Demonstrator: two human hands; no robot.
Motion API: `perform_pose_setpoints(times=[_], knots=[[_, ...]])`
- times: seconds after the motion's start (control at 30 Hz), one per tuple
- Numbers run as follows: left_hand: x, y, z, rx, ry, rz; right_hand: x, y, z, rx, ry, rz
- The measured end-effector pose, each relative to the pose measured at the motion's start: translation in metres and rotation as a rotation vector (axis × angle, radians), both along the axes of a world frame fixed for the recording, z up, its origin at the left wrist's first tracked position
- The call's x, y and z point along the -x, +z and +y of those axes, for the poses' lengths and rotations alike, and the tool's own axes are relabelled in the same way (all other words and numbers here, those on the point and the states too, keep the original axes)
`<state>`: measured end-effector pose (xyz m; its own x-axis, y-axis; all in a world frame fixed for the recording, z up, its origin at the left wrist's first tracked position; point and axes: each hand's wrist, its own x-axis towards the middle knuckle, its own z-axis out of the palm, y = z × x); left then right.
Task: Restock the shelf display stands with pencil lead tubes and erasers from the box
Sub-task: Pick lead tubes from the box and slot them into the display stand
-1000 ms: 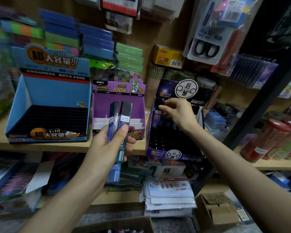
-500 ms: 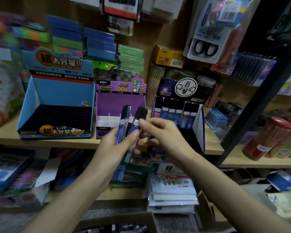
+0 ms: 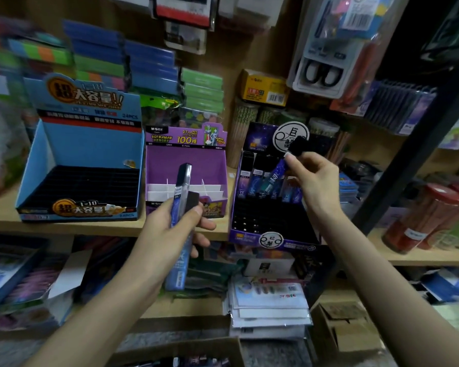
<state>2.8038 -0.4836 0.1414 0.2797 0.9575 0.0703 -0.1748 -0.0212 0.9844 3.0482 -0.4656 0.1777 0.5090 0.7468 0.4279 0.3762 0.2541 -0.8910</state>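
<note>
Head view: right hand [image 3: 316,181] now pinches a lead tube [image 3: 276,174] pulled from the bundle [image 3: 183,181] the left hand [image 3: 164,234] grips; right-side stand [image 3: 273,221] gets it next.

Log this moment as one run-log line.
right hand: pinches lead tube, tilted at back row of purple-black stand | left hand: holds spare tubes | step: placing tube

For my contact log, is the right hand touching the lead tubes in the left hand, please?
Apart. Head view shows a clear gap between the right hand and the lead tubes.
</note>
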Motion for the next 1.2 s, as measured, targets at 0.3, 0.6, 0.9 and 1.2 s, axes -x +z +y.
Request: perform_pose_setpoints(times=[0.3, 0.6, 0.9, 1.2], knots=[[-0.006, -0.001, 0.005, 0.014, 0.02, -0.002, -0.005, -0.026, 0.024, 0.043, 0.0, -0.448], [-0.005, -0.006, 0.004, 0.019, 0.029, 0.038, -0.003, -0.03, 0.03, 0.183, 0.056, -0.54], [-0.004, -0.011, 0.004, 0.006, 0.007, 0.074, 0.001, -0.035, 0.045, 0.269, -0.038, -0.551], [-0.005, -0.003, -0.002, -0.042, -0.042, 0.075, 0.043, 0.013, 0.004, 0.157, 0.067, -0.432]])
